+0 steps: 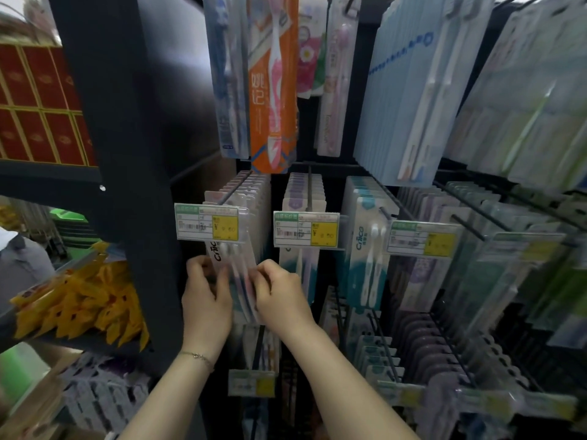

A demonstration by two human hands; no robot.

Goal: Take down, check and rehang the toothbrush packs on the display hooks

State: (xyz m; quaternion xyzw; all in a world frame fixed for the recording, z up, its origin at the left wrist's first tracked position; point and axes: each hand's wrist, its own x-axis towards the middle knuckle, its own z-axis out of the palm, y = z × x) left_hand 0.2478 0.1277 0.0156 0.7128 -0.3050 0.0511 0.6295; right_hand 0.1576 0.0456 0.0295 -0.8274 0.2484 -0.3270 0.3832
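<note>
You pinched the toothbrush pack with curled fingers of both hands: it lay at three o'clock of your left hand, nine o'clock of your right hand, below the price tag.

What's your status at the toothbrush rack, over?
Fingers of left hand and right hand pinch the toothbrush pack by its sides. Pack tilted, top behind the price tag. On hook or off: cannot tell.

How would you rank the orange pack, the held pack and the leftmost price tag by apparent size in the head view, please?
1. orange pack
2. held pack, partly hidden, so less sure
3. leftmost price tag
</note>
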